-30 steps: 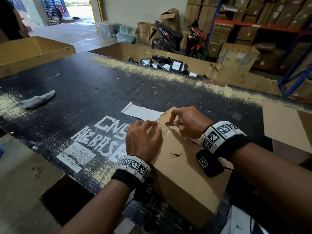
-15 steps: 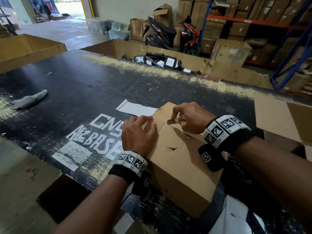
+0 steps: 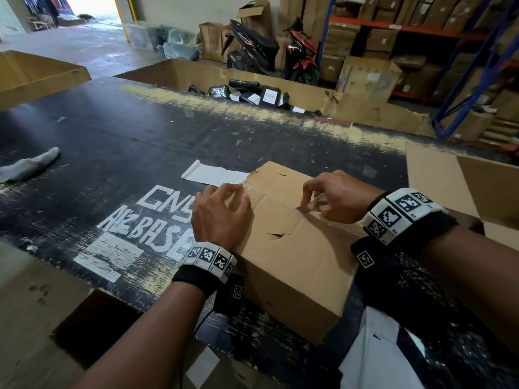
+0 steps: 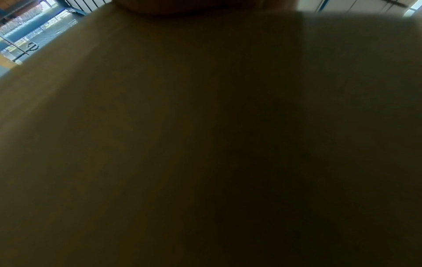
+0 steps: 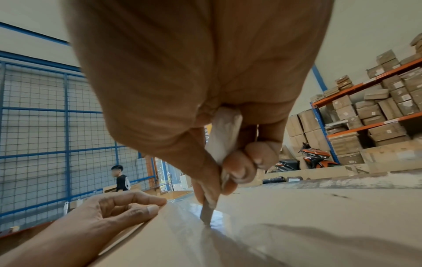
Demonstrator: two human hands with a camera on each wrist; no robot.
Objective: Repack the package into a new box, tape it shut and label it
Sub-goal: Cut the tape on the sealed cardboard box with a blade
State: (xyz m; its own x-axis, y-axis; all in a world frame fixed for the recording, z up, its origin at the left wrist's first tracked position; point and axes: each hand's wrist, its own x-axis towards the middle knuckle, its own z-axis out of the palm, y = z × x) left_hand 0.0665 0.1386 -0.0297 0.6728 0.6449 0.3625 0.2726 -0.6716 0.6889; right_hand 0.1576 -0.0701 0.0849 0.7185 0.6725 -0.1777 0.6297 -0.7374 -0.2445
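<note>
A closed cardboard box (image 3: 295,256) lies on the black table (image 3: 112,141), with clear tape along its top seam. My right hand (image 3: 334,197) grips a small cutter (image 5: 224,137) whose blade (image 3: 304,209) is set into the taped seam (image 5: 206,215). My left hand (image 3: 222,214) rests with bent fingers on the box's left top edge, and it also shows in the right wrist view (image 5: 118,207). The left wrist view is dark, filled by cardboard (image 4: 205,126).
A white label sheet (image 3: 213,174) lies just beyond the box. An open empty carton (image 3: 463,186) stands at the right. A grey cloth (image 3: 28,165) lies far left. A big carton of black parcels (image 3: 252,92) sits behind the table. White wrapping (image 3: 373,352) lies near me.
The blade has travelled along the taped seam towards me and to the right. My left hand stays on the box's edge. The head view has shifted slightly.
</note>
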